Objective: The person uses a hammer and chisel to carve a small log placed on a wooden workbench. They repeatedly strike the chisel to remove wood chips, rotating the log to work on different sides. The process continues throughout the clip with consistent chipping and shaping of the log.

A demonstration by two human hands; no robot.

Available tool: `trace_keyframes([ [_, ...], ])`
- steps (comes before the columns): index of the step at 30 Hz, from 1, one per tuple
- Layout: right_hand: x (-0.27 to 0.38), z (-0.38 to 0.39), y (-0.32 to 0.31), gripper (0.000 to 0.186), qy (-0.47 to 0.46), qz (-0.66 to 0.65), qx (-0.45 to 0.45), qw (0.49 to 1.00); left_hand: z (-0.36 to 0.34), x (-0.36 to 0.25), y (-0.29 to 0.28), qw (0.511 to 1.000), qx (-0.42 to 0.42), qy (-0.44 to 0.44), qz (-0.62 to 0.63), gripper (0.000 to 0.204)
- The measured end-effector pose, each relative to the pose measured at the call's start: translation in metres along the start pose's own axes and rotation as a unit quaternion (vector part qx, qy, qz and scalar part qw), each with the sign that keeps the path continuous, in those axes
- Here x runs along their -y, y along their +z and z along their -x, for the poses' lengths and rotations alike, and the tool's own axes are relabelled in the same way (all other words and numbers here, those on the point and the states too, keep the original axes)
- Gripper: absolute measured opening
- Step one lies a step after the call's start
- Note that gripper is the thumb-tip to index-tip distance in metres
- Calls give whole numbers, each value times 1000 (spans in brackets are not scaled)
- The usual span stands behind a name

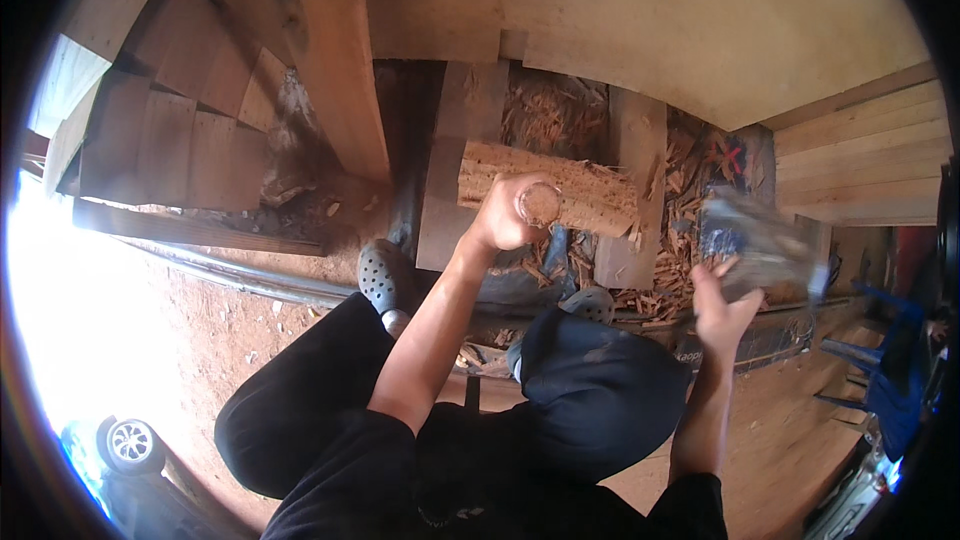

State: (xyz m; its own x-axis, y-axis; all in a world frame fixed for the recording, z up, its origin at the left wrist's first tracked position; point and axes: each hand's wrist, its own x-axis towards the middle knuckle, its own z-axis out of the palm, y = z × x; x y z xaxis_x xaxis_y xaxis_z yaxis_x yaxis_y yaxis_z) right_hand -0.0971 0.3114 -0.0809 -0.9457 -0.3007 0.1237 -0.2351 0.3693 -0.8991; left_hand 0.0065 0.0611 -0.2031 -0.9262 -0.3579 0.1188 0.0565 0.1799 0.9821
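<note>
Left hand [503,218] closed around a round wooden handle end [539,204] over the rough pale splintery wood block [560,190]; right hand [722,305], at three o'clock, grips a blurred grey slab-like object [760,250]. Block likely heavy, stiff, best held by its ends.

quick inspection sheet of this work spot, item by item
surface: reddish dirt ground with planks laid on it
job's things: rough wood block lying across the planks; round-ended wooden handle in the left hand; blurred grey object in the right hand
clutter: wood chips heaped around the block
grippers: both hands closed in a grip on what they hold
cables: nothing seen
surroundings: stacked boards at right, curved timber at left, perforated shoes below
</note>
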Motion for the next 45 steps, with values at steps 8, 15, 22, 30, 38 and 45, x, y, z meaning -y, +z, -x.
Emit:
trace_keyframes([
  [8, -20, 35, 29, 36, -42, 316, 226, 920, -1, 4, 2, 998, -20, 53, -3, 40],
  [15, 15, 35, 47, 24, 16, 279, 230, 932, 3, -1, 5, 999, -24, 35, 12, 37],
  [22, 34, 28, 37, 39, 18, 237, 310, 920, 3, -5, 4, 997, -44, 46, 32, 34],
  [30, 31, 31, 48, 39, 65, 163, 329, 928, 4, -5, 5, 997, -62, 31, 19, 35],
  [38, 18, 42, 52, 21, 22, 229, 262, 937, 5, -3, 8, 997, -68, 38, 6, 35],
  [45, 10, 45, 53, 22, 6, 262, 247, 933, 6, 0, 10, 997, -68, 28, 8, 36],
])
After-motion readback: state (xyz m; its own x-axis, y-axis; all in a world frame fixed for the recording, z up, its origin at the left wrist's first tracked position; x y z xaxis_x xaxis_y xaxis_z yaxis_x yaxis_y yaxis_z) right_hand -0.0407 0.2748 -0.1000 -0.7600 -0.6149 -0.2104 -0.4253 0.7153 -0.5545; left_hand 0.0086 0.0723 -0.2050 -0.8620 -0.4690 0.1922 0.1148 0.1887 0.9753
